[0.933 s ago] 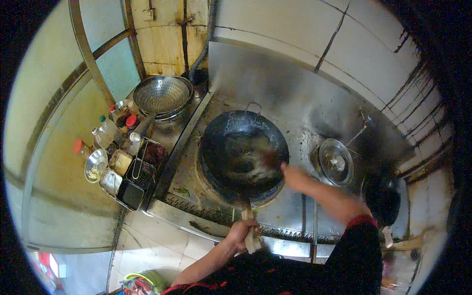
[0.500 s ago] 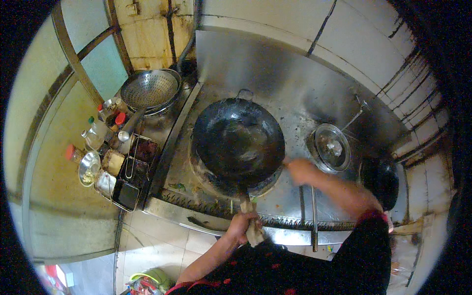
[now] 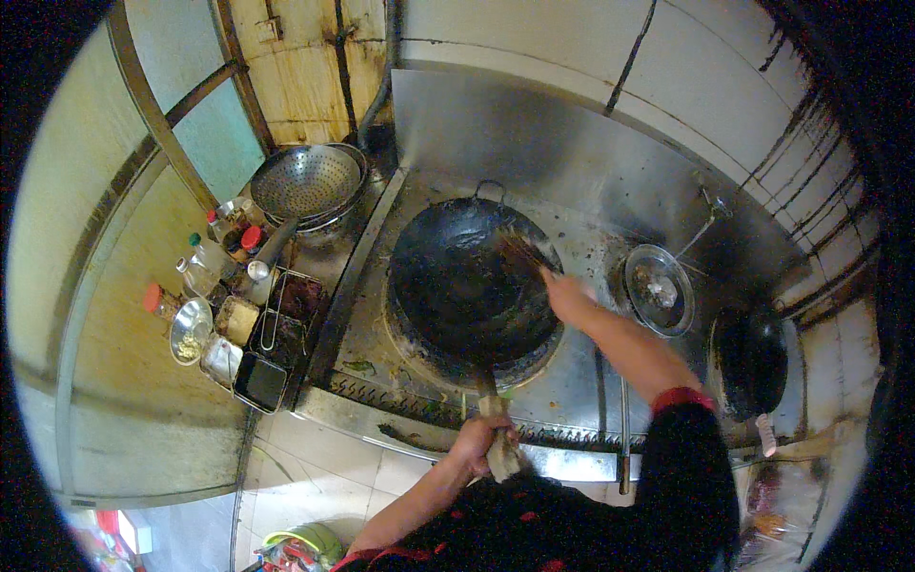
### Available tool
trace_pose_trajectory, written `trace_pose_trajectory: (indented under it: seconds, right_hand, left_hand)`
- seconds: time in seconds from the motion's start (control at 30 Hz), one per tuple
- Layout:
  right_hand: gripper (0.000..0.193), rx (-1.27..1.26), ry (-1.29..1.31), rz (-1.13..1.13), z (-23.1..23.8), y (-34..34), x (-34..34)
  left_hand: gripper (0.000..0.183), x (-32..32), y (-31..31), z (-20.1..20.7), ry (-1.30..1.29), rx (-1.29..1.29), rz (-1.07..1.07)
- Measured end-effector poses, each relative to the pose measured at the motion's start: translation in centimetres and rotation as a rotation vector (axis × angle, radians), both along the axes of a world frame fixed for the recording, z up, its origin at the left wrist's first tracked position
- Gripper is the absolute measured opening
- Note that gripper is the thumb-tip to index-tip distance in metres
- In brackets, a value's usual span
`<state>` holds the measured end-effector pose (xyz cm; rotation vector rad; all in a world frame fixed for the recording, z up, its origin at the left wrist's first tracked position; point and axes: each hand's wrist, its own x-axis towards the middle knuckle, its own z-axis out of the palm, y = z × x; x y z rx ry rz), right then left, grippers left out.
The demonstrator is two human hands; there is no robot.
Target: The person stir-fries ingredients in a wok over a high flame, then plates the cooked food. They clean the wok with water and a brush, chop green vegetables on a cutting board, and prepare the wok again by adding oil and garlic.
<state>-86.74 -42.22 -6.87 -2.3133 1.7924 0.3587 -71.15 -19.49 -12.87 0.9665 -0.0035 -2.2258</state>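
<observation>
A large black wok sits on the round burner of a steel stove, its loop handle at the far side. My left hand is closed around the wok's long handle, which has pale cloth wrapped about it. Over the right part of the wok, my right hand grips a wok brush, apparently of thin bristles or split bamboo. Its bristle end points into the wok toward the far inner wall. Motion blurs the brush, so whether it touches the metal is hard to tell.
Right of the wok stand a metal bowl and a second dark wok. A long rod-like handle crosses the stove's front edge. Perforated strainers, bottles and seasoning tins crowd the left side. A green bin is below.
My right hand has swung from the wok's right rim inward and up, and the brush now shows inside the wok. My left hand stays on the handle. The whole view has shifted slightly.
</observation>
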Motion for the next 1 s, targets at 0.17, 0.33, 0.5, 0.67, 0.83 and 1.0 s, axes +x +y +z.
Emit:
trace_pose_trajectory:
  seconds: [0.17, 0.33, 0.5, 0.67, 0.83, 1.0]
  right_hand:
    - [0.072, 0.257, -0.27, 0.232, -2.3, 3.8, 6.6]
    - [0.061, 0.15, 0.305, 0.251, 1.1, 5.3, -4.9]
    - [0.065, -0.277, 0.136, -0.277, 3.9, 5.0, -17.2]
    - [0.07, -0.083, 0.057, -0.634, -4.8, 19.0, -26.4]
    - [0.068, -0.053, 0.031, -0.859, -13.7, 30.2, -28.8]
    - [0.065, -0.334, -0.188, -0.588, -15.9, 35.5, -26.1]
  left_hand:
    - [0.005, 0.3, 0.3, 0.0, 0.159, 0.029, 0.046]
    - [0.014, 0.2, 0.2, -0.6, 0.296, 0.014, 0.128]
    - [0.012, 1.2, -0.6, -1.1, 0.259, -0.04, 0.083]
    - [0.012, 3.4, 0.3, -0.2, 0.303, 0.056, 0.027]
    - [0.024, 2.1, 0.6, 3.8, -0.007, -0.049, 0.01]
    - [0.029, -2.6, -0.1, 8.7, -0.224, -0.191, -0.053]
